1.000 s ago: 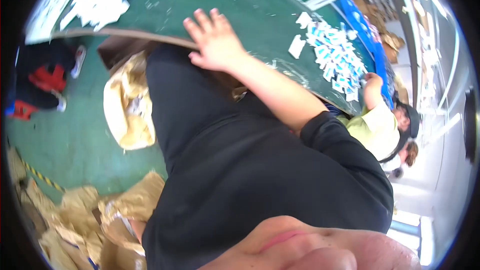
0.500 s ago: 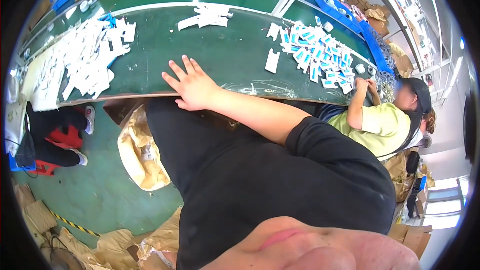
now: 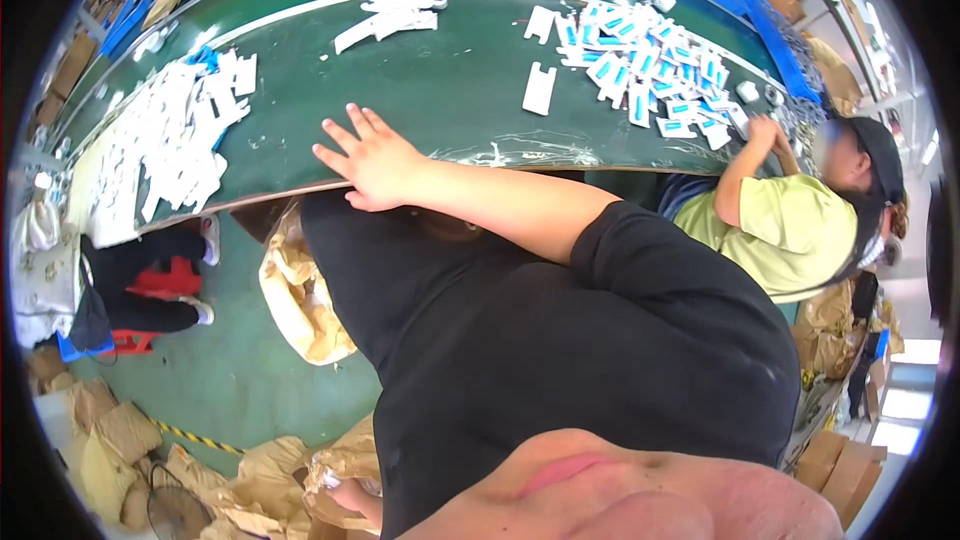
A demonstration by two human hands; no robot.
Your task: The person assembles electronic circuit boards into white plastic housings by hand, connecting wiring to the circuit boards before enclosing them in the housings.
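My right hand [image 3: 377,162] lies at the near edge of the green worktable [image 3: 330,50], palm down with its fingers spread, holding nothing. My left hand [image 3: 352,496] is low at the left, at a crumpled brown paper bag [image 3: 362,450]; its fingers are mostly hidden, and something whitish shows beside them. Ahead of my right hand lies a small stack of white plastic parts [image 3: 392,18]. To the right is a heap of white and blue plastic parts [image 3: 640,65], with a single white part [image 3: 539,89] apart from it.
A large pile of white parts [image 3: 180,140] covers the table's left end. At the right, a co-worker in a yellow-green shirt [image 3: 790,230] handles something small. An open paper sack [image 3: 300,300] stands below the table edge. Another person's legs [image 3: 150,310] show by a red stool [image 3: 165,280].
The view has shifted and turned slightly. My left hand has come further into view at the paper bag. My right hand stays spread at the table edge. The co-worker's hands have drawn closer together.
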